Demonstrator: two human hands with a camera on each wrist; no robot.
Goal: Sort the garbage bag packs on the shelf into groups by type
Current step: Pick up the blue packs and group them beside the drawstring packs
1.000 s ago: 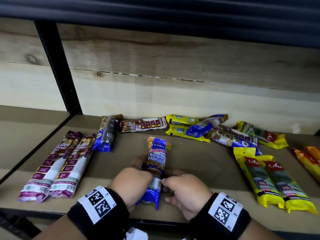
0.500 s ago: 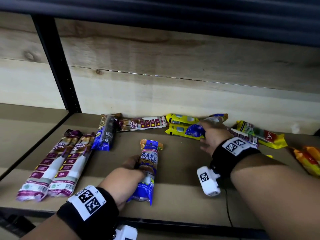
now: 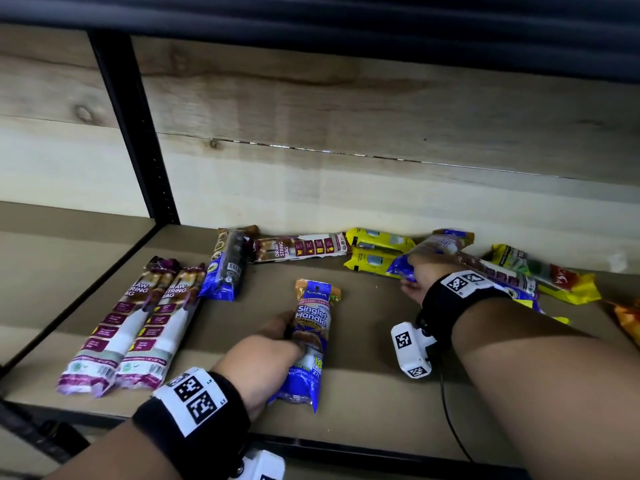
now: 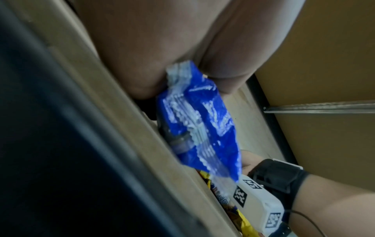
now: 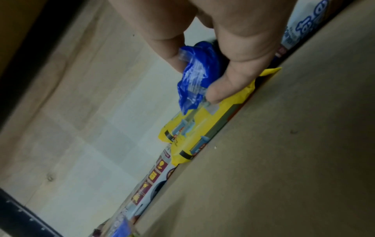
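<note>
My left hand [image 3: 277,344] grips a blue "Singlet Handle" pack [image 3: 309,341] near the front middle of the shelf; its crimped blue end [image 4: 198,121] shows in the left wrist view. At the back, my right hand [image 3: 420,271] pinches the end of a second blue pack [image 3: 433,251], thumb and fingers around its crumpled end [image 5: 198,75], over two yellow packs [image 3: 375,251]. Two purple "Draw String Bag" packs [image 3: 135,327] lie side by side at the left. Another blue pack [image 3: 227,266] and a third draw string pack [image 3: 301,247] lie at the back.
More packs lie at the back right: a blue-brown one [image 3: 502,275], a yellow-red one [image 3: 554,275], an orange one [image 3: 627,318] at the edge. A black upright post [image 3: 135,133] stands at the back left. The wooden back wall [image 3: 346,133] closes the shelf [image 3: 363,341].
My right hand let go of the front blue pack, reached to the back and took hold of the second blue pack. My left hand kept its pack and shifted it slightly left.
</note>
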